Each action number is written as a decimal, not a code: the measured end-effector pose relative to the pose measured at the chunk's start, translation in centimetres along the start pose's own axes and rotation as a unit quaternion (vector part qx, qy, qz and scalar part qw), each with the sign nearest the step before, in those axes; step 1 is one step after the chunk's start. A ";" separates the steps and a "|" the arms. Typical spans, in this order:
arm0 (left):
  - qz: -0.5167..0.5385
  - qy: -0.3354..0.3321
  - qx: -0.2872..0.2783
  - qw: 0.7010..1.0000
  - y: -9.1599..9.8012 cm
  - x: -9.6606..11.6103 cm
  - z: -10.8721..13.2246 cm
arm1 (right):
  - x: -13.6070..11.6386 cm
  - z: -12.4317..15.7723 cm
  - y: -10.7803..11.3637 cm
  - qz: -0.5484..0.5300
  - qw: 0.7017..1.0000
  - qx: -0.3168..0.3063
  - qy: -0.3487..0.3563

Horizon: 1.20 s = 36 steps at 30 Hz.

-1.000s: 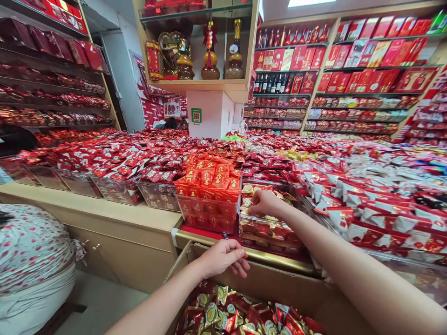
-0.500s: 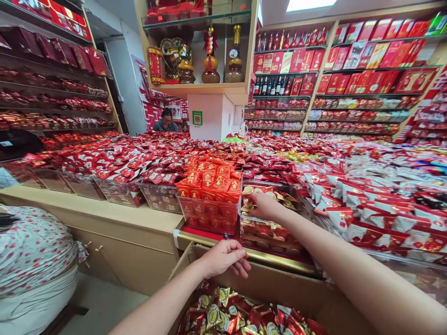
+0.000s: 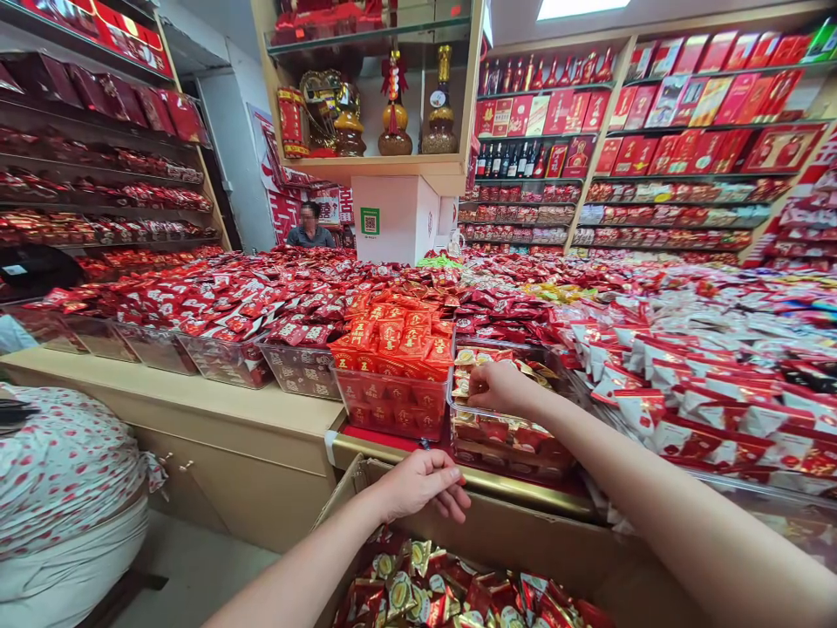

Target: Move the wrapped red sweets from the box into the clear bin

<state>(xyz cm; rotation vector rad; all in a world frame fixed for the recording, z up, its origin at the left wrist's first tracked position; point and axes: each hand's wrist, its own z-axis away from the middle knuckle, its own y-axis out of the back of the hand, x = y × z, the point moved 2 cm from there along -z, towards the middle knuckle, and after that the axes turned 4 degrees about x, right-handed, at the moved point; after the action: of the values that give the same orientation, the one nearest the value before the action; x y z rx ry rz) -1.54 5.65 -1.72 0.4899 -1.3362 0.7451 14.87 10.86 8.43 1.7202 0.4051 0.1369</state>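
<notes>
My right hand (image 3: 500, 386) is inside a clear plastic bin (image 3: 510, 427) of gold and red wrapped sweets (image 3: 484, 356). Its fingers are curled down at the sweets, and what they pinch, if anything, is hidden. Above the near edge of an open cardboard box (image 3: 523, 532) hangs my left hand (image 3: 425, 485), its palm turned inward and fingers loosely curved and apart, with nothing visible in it. Red and gold sweets (image 3: 445, 589) lie in the box below. Just left of the right hand's bin stands a bin of bright red packets (image 3: 392, 392).
More bins of red packets (image 3: 222, 349) line the beige counter (image 3: 163, 375) on the left. White and red packets (image 3: 686, 401) are heaped at the right. A spotted cloth bundle (image 3: 65, 471) sits at lower left. A person (image 3: 309, 228) is behind the counter.
My right hand has shifted slightly right within the bin, its fingers now more bent. My left hand has barely moved. The person at the back has raised their head.
</notes>
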 end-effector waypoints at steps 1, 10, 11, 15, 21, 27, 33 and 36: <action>0.000 -0.001 0.000 1.000 0.0 0.0 0.0 | 0.0 0.1 0.0 -0.003 1.000 -0.008 0.000; 0.006 0.000 -0.001 1.000 0.0 0.1 0.0 | 0.2 -0.4 -0.6 0.040 0.998 -0.038 0.039; 0.007 0.000 -0.001 1.000 0.0 0.1 0.0 | 0.1 -0.5 -0.8 0.048 0.997 -0.045 0.040; 0.010 0.002 -0.002 1.000 0.0 0.1 0.0 | 0.2 -0.8 -1.2 0.072 0.995 -0.052 0.046; 0.016 0.005 -0.005 1.000 0.0 0.0 -0.1 | 0.1 -1.1 -0.8 0.078 0.994 -0.039 0.060; 0.018 0.010 -0.013 1.000 0.1 -0.1 -0.1 | -0.8 -1.4 0.1 0.071 0.996 -0.011 0.051; 0.011 0.013 -0.016 1.000 0.3 0.0 0.0 | -1.1 0.2 3.2 0.088 0.992 0.084 -0.020; 0.065 0.016 -0.059 0.996 0.0 1.1 0.8 | -2.7 4.0 4.3 0.056 0.978 0.199 -0.015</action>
<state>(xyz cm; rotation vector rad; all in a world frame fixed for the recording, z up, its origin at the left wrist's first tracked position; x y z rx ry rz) -2.04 5.27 -0.51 0.2968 -1.3828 0.7723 14.48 5.60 12.22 2.1381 0.3272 0.1171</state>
